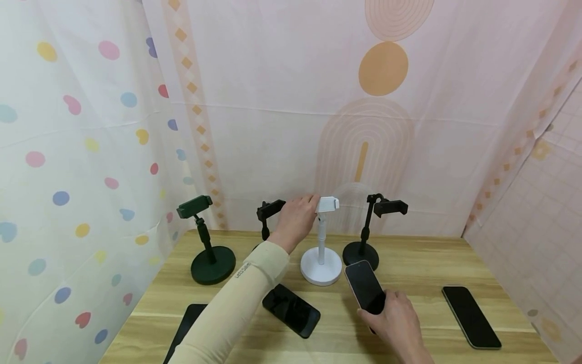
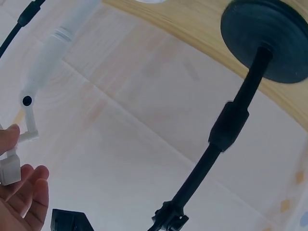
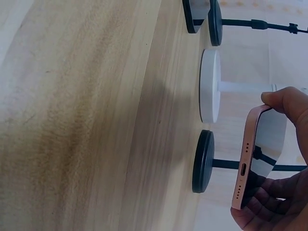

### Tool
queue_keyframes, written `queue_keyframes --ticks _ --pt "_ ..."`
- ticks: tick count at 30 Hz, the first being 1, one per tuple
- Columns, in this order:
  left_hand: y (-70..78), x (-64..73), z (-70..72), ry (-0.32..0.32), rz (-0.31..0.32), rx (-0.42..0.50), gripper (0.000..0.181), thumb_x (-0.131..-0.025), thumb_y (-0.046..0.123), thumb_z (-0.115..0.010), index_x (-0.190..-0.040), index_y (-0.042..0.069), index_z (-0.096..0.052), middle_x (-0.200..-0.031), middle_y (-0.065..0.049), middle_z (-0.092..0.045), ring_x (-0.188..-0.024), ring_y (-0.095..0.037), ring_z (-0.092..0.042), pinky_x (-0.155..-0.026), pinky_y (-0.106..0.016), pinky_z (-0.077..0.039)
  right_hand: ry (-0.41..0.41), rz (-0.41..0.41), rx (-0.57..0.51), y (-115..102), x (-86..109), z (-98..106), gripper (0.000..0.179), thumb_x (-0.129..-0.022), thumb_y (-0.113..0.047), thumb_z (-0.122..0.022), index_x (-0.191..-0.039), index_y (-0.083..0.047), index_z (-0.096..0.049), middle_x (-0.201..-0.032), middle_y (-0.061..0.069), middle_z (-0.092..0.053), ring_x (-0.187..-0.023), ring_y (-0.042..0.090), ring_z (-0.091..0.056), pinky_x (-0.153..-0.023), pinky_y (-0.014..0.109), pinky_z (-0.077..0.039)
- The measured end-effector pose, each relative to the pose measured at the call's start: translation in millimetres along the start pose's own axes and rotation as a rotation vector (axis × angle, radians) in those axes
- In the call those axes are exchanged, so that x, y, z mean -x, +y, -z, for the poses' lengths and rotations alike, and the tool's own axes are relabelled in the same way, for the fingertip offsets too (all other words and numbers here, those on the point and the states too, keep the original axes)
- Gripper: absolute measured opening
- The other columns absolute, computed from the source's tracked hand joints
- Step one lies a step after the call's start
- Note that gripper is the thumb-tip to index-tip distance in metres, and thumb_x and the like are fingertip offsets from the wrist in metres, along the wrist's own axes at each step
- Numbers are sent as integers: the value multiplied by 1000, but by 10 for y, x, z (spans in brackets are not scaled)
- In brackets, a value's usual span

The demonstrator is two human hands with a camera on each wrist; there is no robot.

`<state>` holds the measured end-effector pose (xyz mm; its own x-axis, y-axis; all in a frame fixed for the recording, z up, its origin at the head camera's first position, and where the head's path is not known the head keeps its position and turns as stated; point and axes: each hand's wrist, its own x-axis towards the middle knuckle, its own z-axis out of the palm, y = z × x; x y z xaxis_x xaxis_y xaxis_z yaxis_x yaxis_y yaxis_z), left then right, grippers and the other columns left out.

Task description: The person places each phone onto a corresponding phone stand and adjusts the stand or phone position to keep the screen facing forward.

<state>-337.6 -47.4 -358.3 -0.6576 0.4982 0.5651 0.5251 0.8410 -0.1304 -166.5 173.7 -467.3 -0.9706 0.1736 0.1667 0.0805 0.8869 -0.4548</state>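
Stretching back to a pale pink cloth (image 1: 273, 76), the wooden table (image 1: 423, 283) shows yellow-brown grain in long streaks. Tan discs, arches and a strip of diamonds decorate that cloth; at the left, a white cloth (image 1: 82, 202) carries pastel spots and hearts.

The left hand (image 1: 297, 217) pinches the holder at the top of the white stand (image 1: 321, 240), which stands upright on a round base towards the back of the table (a small dark dot marks its neck joint). The right hand (image 1: 400, 321) grasps the pink-edged phone (image 1: 365, 285) by its sides, raised above the table in front of the right-hand black stand (image 1: 365, 232). Its dark screen is glossy and reflective, and its metallic end has a port between rows of tiny holes.

A dark green stand (image 1: 206, 240) stands at the left; another black one (image 1: 271, 209) is partly hidden by the left hand and sleeve (image 1: 236, 303). One dark phone (image 1: 291, 309) lies beside that sleeve, another phone (image 1: 471, 317) far to the right.
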Motion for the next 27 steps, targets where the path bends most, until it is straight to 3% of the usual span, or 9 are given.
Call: queue_keyframes --ticks 9,14,21,27 --pt "-17 63 -6 40 68 92 36 -92 20 -73 -124 8 -61 -117 -8 -68 -95 -23 -70 -77 -34 -57 36 -22 -27 -76 -44 -12 81 -70 -45 -85 -114 16 -59 -100 24 -58 -85 32 -55 -71 50 -49" --pt "8 121 14 51 74 155 38 -94 17 -71 -125 2 -57 -117 -13 -66 -91 -23 -71 -69 -31 -58 75 -4 -39 -128 -76 -12 80 -70 -47 -85 -112 16 -61 -96 23 -59 -82 32 -56 -69 48 -49" --pt "-6 197 21 99 93 207 23 -98 17 -64 -114 2 -59 -101 -12 -69 -83 -24 -72 -64 -32 -57 130 30 -75 -243 -143 -30 76 -70 -45 -84 -113 14 -63 -96 20 -59 -83 30 -56 -70 46 -48" --pt "-37 275 20 122 117 305 30 -99 16 -63 -125 2 -59 -105 -13 -69 -84 -25 -70 -67 -35 -57 143 50 -104 -361 -214 -24 78 -72 -45 -83 -117 14 -61 -103 24 -60 -88 33 -58 -74 48 -49"
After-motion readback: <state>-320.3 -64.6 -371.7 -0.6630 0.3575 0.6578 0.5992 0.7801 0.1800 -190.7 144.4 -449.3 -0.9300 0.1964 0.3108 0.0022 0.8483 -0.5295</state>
